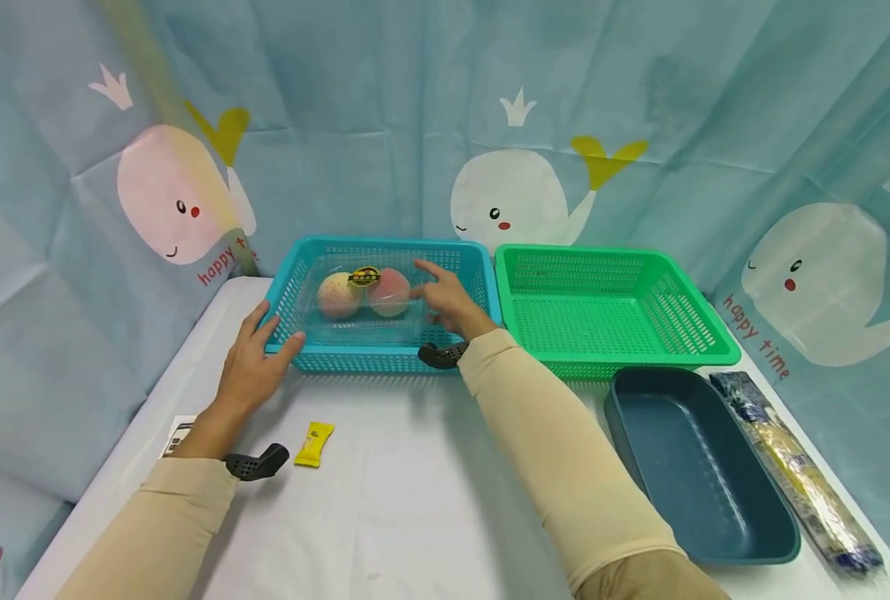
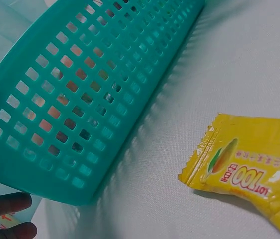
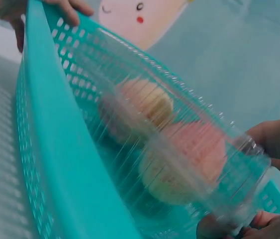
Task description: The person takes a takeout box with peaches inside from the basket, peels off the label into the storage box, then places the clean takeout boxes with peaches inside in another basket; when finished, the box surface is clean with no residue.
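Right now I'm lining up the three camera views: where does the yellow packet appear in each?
Head: the yellow packet is left of centre, below the middle, on the white tabletop.
Left wrist: large at lower right, cut off by the picture's right edge.
Right wrist: not in it.
Shared landmark: the blue basket, which shows in all three views, looking more teal in the wrist ones.
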A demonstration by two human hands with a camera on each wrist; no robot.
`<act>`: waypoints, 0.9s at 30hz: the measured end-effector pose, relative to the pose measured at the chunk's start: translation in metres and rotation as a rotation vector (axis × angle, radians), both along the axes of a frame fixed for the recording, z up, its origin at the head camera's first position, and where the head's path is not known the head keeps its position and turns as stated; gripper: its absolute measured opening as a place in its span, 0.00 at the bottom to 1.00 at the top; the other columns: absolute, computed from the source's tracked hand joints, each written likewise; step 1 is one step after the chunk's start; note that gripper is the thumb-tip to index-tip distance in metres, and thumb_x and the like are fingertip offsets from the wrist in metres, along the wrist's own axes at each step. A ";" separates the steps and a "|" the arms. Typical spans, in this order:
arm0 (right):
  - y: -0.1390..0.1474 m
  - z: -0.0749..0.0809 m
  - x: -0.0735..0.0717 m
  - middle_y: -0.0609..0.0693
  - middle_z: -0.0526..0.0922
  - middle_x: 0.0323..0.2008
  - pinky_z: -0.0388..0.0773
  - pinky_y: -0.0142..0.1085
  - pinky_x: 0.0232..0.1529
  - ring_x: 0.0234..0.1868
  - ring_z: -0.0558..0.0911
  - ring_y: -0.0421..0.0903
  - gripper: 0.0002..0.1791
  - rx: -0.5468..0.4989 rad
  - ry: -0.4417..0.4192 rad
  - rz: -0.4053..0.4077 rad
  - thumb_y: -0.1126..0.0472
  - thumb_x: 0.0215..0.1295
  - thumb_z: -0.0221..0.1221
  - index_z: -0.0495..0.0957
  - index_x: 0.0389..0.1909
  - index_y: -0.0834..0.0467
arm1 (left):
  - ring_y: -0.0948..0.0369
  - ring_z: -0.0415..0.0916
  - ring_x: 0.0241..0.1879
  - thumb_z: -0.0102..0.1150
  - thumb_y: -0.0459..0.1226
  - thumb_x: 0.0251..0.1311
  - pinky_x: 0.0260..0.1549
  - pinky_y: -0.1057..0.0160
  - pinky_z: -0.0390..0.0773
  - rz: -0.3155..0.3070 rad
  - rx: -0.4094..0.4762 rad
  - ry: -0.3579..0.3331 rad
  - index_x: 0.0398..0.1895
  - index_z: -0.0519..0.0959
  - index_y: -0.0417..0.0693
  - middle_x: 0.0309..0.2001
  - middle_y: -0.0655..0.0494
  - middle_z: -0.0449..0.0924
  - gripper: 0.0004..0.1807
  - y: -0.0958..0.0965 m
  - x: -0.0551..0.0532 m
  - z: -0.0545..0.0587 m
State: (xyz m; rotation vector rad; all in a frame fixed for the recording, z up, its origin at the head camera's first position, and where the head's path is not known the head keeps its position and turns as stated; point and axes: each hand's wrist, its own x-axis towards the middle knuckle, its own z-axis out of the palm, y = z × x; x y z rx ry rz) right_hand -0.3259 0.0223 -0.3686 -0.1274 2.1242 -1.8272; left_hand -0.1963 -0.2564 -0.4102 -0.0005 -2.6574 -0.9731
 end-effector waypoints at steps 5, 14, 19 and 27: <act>0.000 0.008 0.005 0.56 0.52 0.73 0.63 0.37 0.18 0.15 0.53 0.44 0.36 -0.079 0.018 -0.018 0.69 0.64 0.55 0.61 0.73 0.47 | 0.42 0.42 0.72 0.46 0.57 0.68 0.61 0.34 0.50 0.005 0.009 0.006 0.70 0.57 0.30 0.75 0.46 0.42 0.42 -0.002 -0.001 -0.002; 0.015 0.017 0.020 0.53 0.58 0.70 0.66 0.38 0.21 0.12 0.56 0.42 0.33 -0.119 0.074 -0.065 0.68 0.64 0.56 0.65 0.71 0.50 | 0.42 0.43 0.71 0.45 0.57 0.68 0.60 0.33 0.51 0.003 0.012 0.013 0.70 0.57 0.30 0.76 0.47 0.42 0.43 -0.001 -0.003 -0.005; 0.026 0.026 0.030 0.58 0.69 0.59 0.66 0.37 0.21 0.14 0.56 0.41 0.33 -0.184 0.076 -0.079 0.69 0.65 0.56 0.64 0.71 0.49 | 0.41 0.44 0.71 0.46 0.57 0.68 0.60 0.33 0.51 0.006 0.014 0.005 0.70 0.57 0.31 0.75 0.47 0.42 0.42 0.001 -0.002 -0.004; 0.046 0.047 0.049 0.49 0.68 0.18 0.58 0.32 0.14 0.13 0.54 0.40 0.34 -0.295 0.120 -0.081 0.72 0.62 0.56 0.66 0.70 0.51 | 0.41 0.45 0.71 0.46 0.58 0.68 0.60 0.34 0.52 0.014 -0.001 0.024 0.70 0.58 0.30 0.75 0.47 0.43 0.43 0.000 -0.001 -0.004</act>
